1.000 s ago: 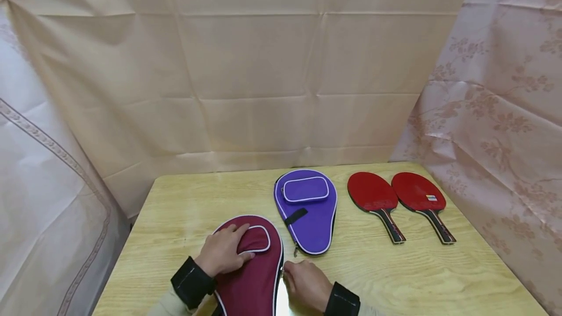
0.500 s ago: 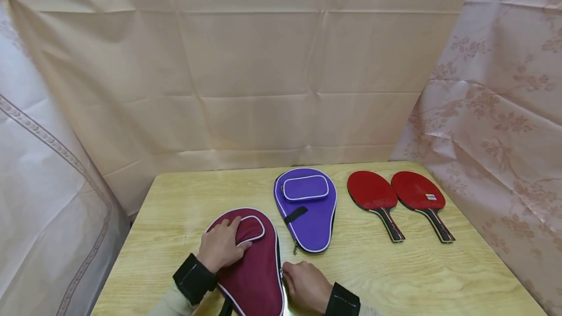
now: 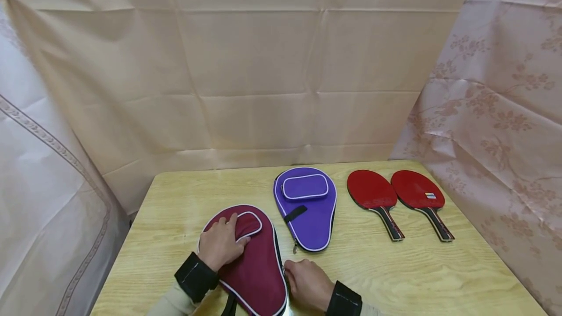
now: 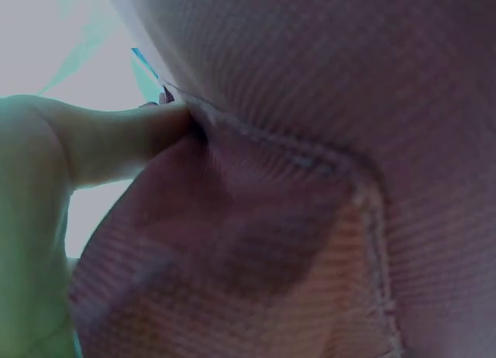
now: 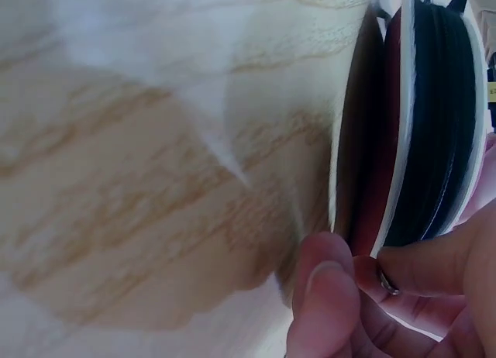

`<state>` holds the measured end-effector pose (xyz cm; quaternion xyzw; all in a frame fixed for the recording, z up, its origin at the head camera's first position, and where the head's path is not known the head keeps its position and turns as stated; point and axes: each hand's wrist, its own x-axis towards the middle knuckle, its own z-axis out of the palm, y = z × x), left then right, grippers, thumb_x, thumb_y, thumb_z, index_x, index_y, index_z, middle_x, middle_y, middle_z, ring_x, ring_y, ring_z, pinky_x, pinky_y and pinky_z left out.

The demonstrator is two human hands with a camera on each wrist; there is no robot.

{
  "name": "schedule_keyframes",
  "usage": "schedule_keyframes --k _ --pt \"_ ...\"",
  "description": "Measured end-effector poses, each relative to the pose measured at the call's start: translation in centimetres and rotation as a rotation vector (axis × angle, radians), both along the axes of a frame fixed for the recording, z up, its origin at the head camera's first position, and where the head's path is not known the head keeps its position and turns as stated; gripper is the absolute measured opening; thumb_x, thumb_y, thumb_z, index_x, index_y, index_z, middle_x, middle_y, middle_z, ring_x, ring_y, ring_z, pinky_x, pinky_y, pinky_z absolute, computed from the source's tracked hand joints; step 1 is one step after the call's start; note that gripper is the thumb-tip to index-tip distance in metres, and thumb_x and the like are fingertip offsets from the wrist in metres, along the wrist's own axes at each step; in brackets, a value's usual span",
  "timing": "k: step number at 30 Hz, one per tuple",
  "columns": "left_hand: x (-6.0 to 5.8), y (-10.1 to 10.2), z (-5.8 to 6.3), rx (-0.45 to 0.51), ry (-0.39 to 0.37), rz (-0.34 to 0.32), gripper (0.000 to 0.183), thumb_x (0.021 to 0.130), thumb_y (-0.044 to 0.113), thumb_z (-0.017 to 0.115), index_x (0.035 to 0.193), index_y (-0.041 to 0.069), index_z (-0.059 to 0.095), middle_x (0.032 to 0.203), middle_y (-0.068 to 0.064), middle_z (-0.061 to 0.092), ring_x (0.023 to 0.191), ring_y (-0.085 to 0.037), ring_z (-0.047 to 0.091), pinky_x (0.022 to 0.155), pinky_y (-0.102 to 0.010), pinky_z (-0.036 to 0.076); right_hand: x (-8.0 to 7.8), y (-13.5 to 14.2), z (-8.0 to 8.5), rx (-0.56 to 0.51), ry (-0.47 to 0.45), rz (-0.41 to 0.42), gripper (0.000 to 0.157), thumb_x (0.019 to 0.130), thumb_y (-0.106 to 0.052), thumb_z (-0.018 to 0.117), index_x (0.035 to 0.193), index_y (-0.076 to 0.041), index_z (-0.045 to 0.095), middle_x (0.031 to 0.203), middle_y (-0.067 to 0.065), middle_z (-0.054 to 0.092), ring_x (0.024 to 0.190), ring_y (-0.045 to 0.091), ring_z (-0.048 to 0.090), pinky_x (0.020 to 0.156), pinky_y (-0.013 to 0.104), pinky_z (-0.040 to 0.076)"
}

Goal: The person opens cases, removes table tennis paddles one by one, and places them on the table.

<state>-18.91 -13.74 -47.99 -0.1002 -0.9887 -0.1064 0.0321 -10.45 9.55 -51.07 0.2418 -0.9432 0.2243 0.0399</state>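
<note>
A maroon table tennis bat case (image 3: 256,277) with white piping and a small front pocket (image 3: 249,224) lies flat at the table's near side. My left hand (image 3: 221,243) grips its upper left part, with fingers and thumb about the pocket; the left wrist view shows the fabric (image 4: 225,234) bunched beside a digit. At the case's right edge, my right hand (image 3: 307,279) pinches the metal zipper pull (image 5: 387,283) between thumb and finger. The black zipper band (image 5: 434,133) runs shut beyond those fingers in the right wrist view.
Beyond the maroon case lies a purple bat case (image 3: 311,221) with white piping. Two red table tennis bats (image 3: 372,190) lie at the right, their blades touching or nearly so. Cloth curtains (image 3: 263,126) hang behind the wooden table (image 3: 175,208).
The maroon case has turned, its top moving left and away and its narrow end coming right. My left hand has shifted slightly up with it; the right hand stays nearly in place.
</note>
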Motion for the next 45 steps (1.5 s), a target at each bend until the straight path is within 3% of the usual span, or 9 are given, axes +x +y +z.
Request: schedule_keyframes --k 7,11,13,18,19,21,27,35,45 --pt "-0.3 0.0 0.2 0.001 -0.01 0.006 0.077 0.08 0.048 0.075 0.137 0.0 0.054 0.119 -0.028 0.062 0.104 -0.043 0.063 0.079 -0.064 0.051 -0.2 0.4 0.1 -0.009 0.012 -0.005 0.025 0.092 -0.01 0.062 0.072 -0.018 0.052 0.059 -0.007 0.057 0.053 0.007 0.056 0.045 0.024 0.038" --pt "-0.6 0.0 1.1 -0.044 -0.071 -0.089 0.085 0.079 0.053 0.076 0.14 -0.002 0.051 0.126 -0.028 0.058 0.117 -0.045 0.056 0.091 -0.071 0.041 -0.3 0.6 0.0 0.002 0.02 -0.012 0.025 0.091 -0.01 0.063 0.071 -0.018 0.052 0.059 -0.007 0.057 0.053 0.009 0.056 0.045 0.025 0.038" --pt "-0.9 0.3 1.7 -0.069 -0.089 -0.222 0.088 0.077 0.054 0.078 0.142 0.001 0.05 0.134 -0.027 0.053 0.127 -0.045 0.047 0.098 -0.073 0.033 -0.3 0.7 0.0 0.004 0.022 -0.015 0.025 0.091 -0.01 0.063 0.07 -0.018 0.052 0.059 -0.007 0.057 0.053 0.009 0.056 0.045 0.025 0.038" --pt "-1.3 1.9 2.4 -0.07 -0.188 -0.744 0.09 0.069 0.056 0.084 0.143 0.017 0.053 0.151 -0.016 0.042 0.145 -0.038 0.027 0.111 -0.071 0.016 -0.4 0.8 -0.1 0.017 0.011 -0.007 0.025 0.091 -0.01 0.064 0.07 -0.018 0.053 0.057 -0.01 0.053 0.051 0.004 0.051 0.045 0.022 0.036" --pt "-1.3 2.3 2.3 -0.077 -0.229 -0.819 0.09 0.068 0.058 0.085 0.143 0.02 0.053 0.152 -0.013 0.041 0.147 -0.035 0.025 0.112 -0.07 0.015 -0.5 0.8 0.0 0.021 0.009 -0.004 0.025 0.091 -0.01 0.064 0.07 -0.019 0.053 0.057 -0.011 0.053 0.051 0.004 0.05 0.046 0.021 0.036" --pt "-1.3 3.1 2.0 -0.116 -0.307 -0.889 0.091 0.065 0.062 0.084 0.142 0.025 0.055 0.155 -0.008 0.04 0.149 -0.031 0.022 0.114 -0.069 0.012 -0.5 0.7 0.0 0.03 0.005 0.003 0.024 0.091 -0.011 0.064 0.071 -0.018 0.054 0.058 -0.011 0.053 0.052 0.003 0.05 0.046 0.021 0.035" --pt "-1.4 4.2 1.3 -0.244 -0.329 -0.879 0.085 0.063 0.068 0.082 0.136 0.031 0.059 0.15 0.001 0.048 0.148 -0.025 0.027 0.116 -0.067 0.008 -0.6 0.8 0.2 0.053 -0.002 0.001 0.025 0.091 -0.011 0.065 0.068 -0.018 0.056 0.059 -0.009 0.056 0.053 0.006 0.054 0.046 0.022 0.037" --pt "-1.8 4.3 1.7 -0.225 -0.261 -0.788 0.084 0.063 0.072 0.079 0.13 0.025 0.063 0.14 -0.004 0.055 0.143 -0.03 0.036 0.112 -0.071 0.016 -0.8 1.3 0.5 0.05 0.005 -0.027 0.027 0.089 -0.009 0.065 0.067 -0.018 0.054 0.057 -0.008 0.054 0.051 0.008 0.051 0.046 0.025 0.037" --pt "-2.1 4.3 1.8 -0.204 -0.242 -0.696 0.084 0.064 0.072 0.078 0.129 0.022 0.063 0.138 -0.008 0.056 0.14 -0.033 0.039 0.107 -0.075 0.018 -0.7 2.0 0.3 0.048 0.019 -0.035 0.024 0.088 -0.007 0.066 0.068 -0.017 0.055 0.058 -0.006 0.056 0.053 0.012 0.058 0.046 0.027 0.04"
